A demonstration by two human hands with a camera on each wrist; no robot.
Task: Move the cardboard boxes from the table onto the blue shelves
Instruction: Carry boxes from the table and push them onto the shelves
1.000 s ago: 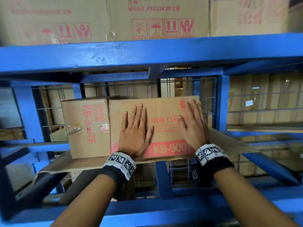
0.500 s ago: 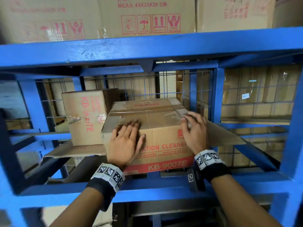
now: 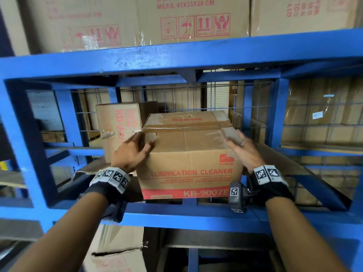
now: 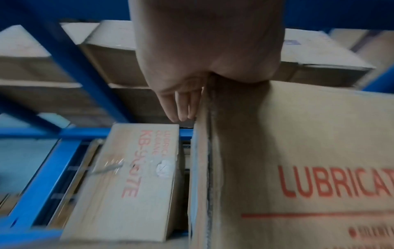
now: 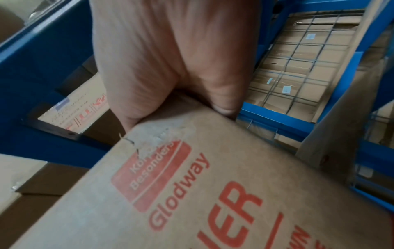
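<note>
A cardboard box (image 3: 188,154) printed "LUBRICATION CLEANER KB-9007E" sits on the blue shelf (image 3: 176,214), its front near the shelf's front beam. My left hand (image 3: 133,152) is at its upper left corner. The fingers (image 4: 181,104) lie straight along the box's (image 4: 298,168) left side and the thumb rests on the front. My right hand (image 3: 241,150) grips the upper right corner, fingers (image 5: 224,107) curled over the box's (image 5: 192,185) top edge. A second, similar box (image 3: 117,124) (image 4: 132,176) stands on the same shelf, to the left and further back.
A flat cardboard sheet (image 3: 279,160) lines the shelf under the boxes. Wire mesh (image 3: 176,99) closes the back. The upper shelf beam (image 3: 176,57) carries large cartons (image 3: 192,20). Another carton (image 3: 117,248) sits below. A blue upright (image 3: 277,112) stands right of the box.
Both hands left the box's front face, where they pressed flat, and moved up to its top edge and then out to its upper corners. More of the box top now shows.
</note>
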